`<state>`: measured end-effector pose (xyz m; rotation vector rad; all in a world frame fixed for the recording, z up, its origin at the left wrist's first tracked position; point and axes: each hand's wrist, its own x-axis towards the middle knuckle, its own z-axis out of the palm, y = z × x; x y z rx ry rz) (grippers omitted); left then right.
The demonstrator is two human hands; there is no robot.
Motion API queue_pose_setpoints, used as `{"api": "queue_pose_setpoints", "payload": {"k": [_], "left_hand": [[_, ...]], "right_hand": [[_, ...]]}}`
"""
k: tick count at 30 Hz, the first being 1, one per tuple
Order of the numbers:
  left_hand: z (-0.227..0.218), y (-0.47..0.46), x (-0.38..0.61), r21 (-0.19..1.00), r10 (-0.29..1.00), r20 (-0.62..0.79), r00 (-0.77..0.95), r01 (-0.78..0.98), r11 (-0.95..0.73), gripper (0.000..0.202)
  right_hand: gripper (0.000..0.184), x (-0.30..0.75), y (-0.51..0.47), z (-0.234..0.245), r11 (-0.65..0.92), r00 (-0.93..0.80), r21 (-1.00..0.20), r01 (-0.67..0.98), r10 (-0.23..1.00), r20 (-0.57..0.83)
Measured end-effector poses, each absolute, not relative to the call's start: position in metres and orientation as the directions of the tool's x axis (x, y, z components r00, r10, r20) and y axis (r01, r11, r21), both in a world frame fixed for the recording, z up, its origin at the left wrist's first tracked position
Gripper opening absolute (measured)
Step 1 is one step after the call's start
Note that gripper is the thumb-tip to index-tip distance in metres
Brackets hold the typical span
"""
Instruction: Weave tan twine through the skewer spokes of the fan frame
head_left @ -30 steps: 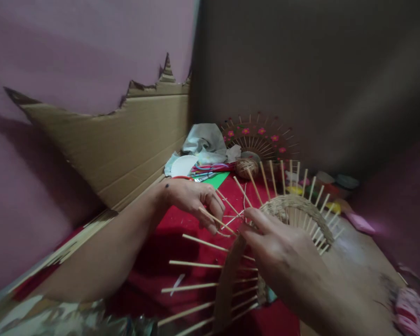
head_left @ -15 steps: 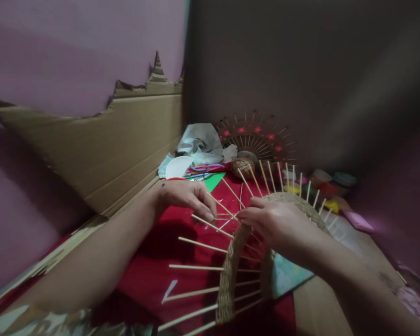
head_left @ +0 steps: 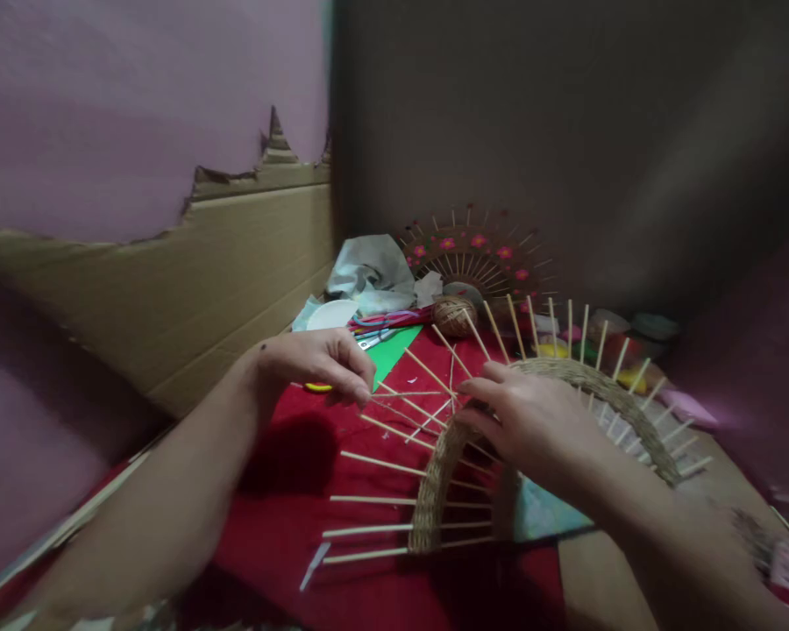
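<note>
A half-round fan frame of thin wooden sticks (head_left: 382,463) carries a woven band of brown twine (head_left: 427,499). My right hand (head_left: 532,421) is closed on the upper left part of this band, its fingertips at the base of the sticks. Off to the left, my left hand (head_left: 319,361) pinches a thin strand of twine (head_left: 398,408) stretched between it and the band. A second strand runs near it among the sticks. The fingers of my right hand partly cover the band, so the weave there is hidden.
Red cloth (head_left: 282,526) lies beneath the frame. Behind it are a ball of twine (head_left: 453,315), green paper (head_left: 394,355), and a flowered fan (head_left: 477,241) by the wall. Torn cardboard (head_left: 256,254) stands at left. A pink object (head_left: 687,407) lies at right.
My left hand has moved left, away from the frame, drawing the strand out longer. The frame has turned a little and more of its right side shows. My right hand stays on the band.
</note>
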<state>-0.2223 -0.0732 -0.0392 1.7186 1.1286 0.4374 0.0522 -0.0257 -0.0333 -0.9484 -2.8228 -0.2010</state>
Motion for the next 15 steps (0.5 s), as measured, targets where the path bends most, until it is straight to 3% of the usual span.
{"api": "queue_pose_setpoints", "payload": {"k": [6,11,15], "left_hand": [[-0.056,-0.060,-0.205,0.881,0.841,-0.205,0.501,0.469,-0.065,0.025],[-0.061,-0.057,-0.182,0.874,0.832,-0.162,0.530,0.469,-0.129,0.025],[-0.060,-0.059,-0.179,0.894,0.887,-0.136,0.441,0.441,-0.082,0.023]], "right_hand": [[0.020,0.056,-0.031,-0.029,0.726,-0.709,0.131,0.675,0.589,0.388],[0.021,0.062,-0.039,-0.021,0.719,-0.600,0.147,0.679,0.428,0.676],[0.023,0.066,-0.043,-0.021,0.735,-0.568,0.151,0.661,0.358,0.741]]}}
